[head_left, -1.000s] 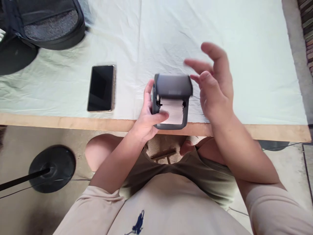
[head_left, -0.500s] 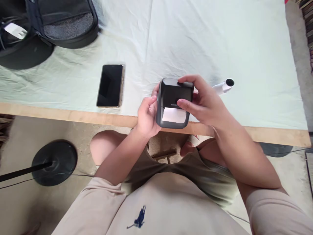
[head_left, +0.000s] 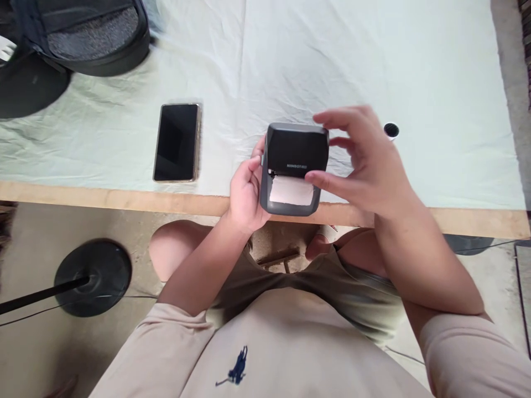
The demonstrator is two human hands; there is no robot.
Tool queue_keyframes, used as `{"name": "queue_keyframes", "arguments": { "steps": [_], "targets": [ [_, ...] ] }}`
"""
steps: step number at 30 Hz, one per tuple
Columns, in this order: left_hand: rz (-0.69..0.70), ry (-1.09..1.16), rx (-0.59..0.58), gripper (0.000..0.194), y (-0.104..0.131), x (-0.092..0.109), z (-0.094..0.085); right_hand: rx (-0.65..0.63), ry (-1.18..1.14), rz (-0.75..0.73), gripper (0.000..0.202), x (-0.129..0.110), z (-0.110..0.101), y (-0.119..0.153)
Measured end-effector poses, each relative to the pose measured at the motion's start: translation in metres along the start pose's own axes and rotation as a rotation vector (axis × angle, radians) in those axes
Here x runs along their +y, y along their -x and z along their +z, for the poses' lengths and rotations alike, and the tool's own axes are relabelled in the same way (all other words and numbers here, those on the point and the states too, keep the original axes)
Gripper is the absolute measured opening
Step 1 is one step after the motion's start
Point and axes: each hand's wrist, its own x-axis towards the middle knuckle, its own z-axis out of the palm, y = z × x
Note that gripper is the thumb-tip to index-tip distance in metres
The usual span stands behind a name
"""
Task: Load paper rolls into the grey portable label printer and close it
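In the head view, a dark grey label printer (head_left: pixel 297 146) marked NIIMBOT is held over the table's front edge. A white strip of paper (head_left: pixel 291 190) shows below its black lid. My left hand (head_left: pixel 246 193) grips the printer's left side, its fingers partly hidden beneath it. On the other side, my right hand (head_left: pixel 365 160) has its fingers spread apart. Its thumb is at the lid's lower right corner; whether it touches is unclear. Beyond that hand, the black end of a white tube-shaped object (head_left: pixel 391 131) shows, the rest covered by the hand.
A smartphone (head_left: pixel 177 142) with a dark screen lies left of the printer. An open black case (head_left: pixel 93 41) stands at the upper left. Pale cloth (head_left: pixel 448 110) covers the table, whose front edge is bare wood (head_left: pixel 477 222). On the floor is a round black stand base (head_left: pixel 93 276).
My right hand has drawn back from the printer's top to its right side, fingers spreading. My left hand still holds the printer, now tilted slightly differently. The view has shifted a little.
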Motion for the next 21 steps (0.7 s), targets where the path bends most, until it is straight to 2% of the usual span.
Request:
{"name": "queue_keyframes", "arguments": {
  "steps": [2,4,6,8,11,14,18,21],
  "targets": [
    [-0.023,0.009,0.020,0.033,0.002,0.000,0.002,0.220,-0.048,-0.004,0.032,-0.001,0.007,-0.003],
    [-0.015,0.010,-0.002,0.035,0.004,0.000,0.002,0.399,-0.158,-0.018,0.027,-0.003,0.013,-0.006],
    [0.010,-0.005,-0.034,0.033,0.005,0.000,0.002,0.443,-0.231,-0.031,0.028,-0.006,0.014,-0.008],
    [0.021,-0.016,-0.071,0.032,0.005,0.000,0.001,0.375,-0.203,-0.050,0.022,-0.008,0.011,-0.009],
    [0.031,-0.009,-0.119,0.029,0.006,-0.002,0.000,0.125,0.018,-0.068,0.011,-0.008,0.000,-0.005],
    [0.044,-0.013,-0.123,0.028,0.008,-0.004,0.000,-0.094,0.305,-0.066,0.024,-0.002,-0.006,0.001],
    [0.011,-0.036,-0.177,0.040,0.011,-0.006,-0.001,-0.178,0.384,0.054,0.031,0.000,-0.004,0.005],
    [0.011,-0.059,-0.189,0.041,0.011,-0.007,-0.001,-0.177,0.351,0.124,0.037,-0.013,-0.007,0.002]
  ]
}}
